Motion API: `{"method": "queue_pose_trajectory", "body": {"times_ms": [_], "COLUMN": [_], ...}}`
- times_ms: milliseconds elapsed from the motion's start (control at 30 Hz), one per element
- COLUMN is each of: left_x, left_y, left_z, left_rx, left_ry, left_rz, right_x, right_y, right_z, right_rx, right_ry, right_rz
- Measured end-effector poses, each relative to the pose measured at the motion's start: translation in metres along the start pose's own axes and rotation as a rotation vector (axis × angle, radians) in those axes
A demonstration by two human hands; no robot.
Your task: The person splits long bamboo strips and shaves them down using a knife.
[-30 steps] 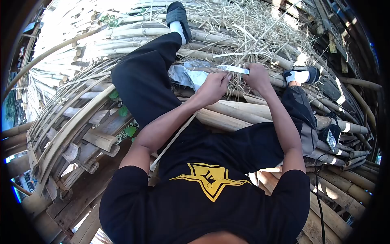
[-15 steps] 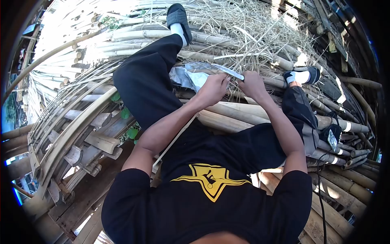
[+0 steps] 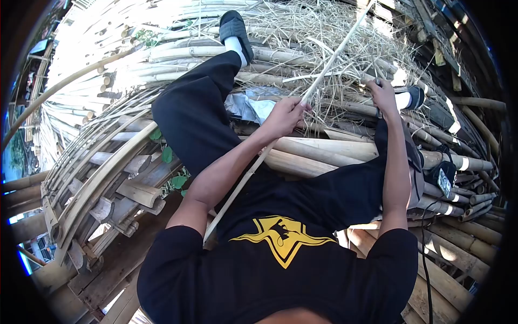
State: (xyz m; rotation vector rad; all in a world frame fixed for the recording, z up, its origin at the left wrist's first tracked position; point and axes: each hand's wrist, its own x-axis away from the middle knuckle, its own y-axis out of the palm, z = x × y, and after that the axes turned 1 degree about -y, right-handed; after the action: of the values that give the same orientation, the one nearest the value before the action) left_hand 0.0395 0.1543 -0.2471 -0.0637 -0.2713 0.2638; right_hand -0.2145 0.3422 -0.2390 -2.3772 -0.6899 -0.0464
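My left hand (image 3: 286,116) is closed around a long, thin bamboo strip (image 3: 334,56). The strip slants from beside my left upper arm, across my lap, to the top of the view. Farther right, apart from the strip, my right hand (image 3: 383,97) is closed around the knife, whose dark handle end (image 3: 378,82) shows at the fist; its blade is hard to make out. Pale shavings (image 3: 329,81) lie heaped beyond both hands. A crumpled silvery sheet (image 3: 251,106) lies just left of my left hand.
I sit among bamboo poles (image 3: 302,156), my legs spread and sandals on the poles. Split bamboo pieces (image 3: 137,191) are stacked on the left, with a curved pole (image 3: 70,73) beyond. A black cable (image 3: 426,259) hangs at right, near a small device (image 3: 444,182).
My right hand with the knife has moved right, away from my left hand. The bamboo strip now extends far up past my left hand, which has stayed nearly in place.
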Motion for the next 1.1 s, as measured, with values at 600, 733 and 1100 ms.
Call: {"method": "queue_pose_trajectory", "body": {"times_ms": [600, 733, 1100], "left_x": [0.0, 0.0, 0.009], "left_y": [0.008, 0.01, 0.01], "left_z": [-0.003, -0.003, 0.014], "left_rx": [0.409, 0.422, 0.329], "left_ry": [-0.168, -0.212, -0.323], "left_rz": [-0.258, -0.26, -0.252], "right_x": [0.072, 0.07, 0.065], "right_y": [0.105, 0.108, 0.11], "right_z": [-0.048, -0.045, -0.041], "right_rx": [-0.64, -0.672, -0.706], "right_ry": [0.151, 0.188, 0.201], "right_rz": [-0.45, -0.472, -0.484]}}
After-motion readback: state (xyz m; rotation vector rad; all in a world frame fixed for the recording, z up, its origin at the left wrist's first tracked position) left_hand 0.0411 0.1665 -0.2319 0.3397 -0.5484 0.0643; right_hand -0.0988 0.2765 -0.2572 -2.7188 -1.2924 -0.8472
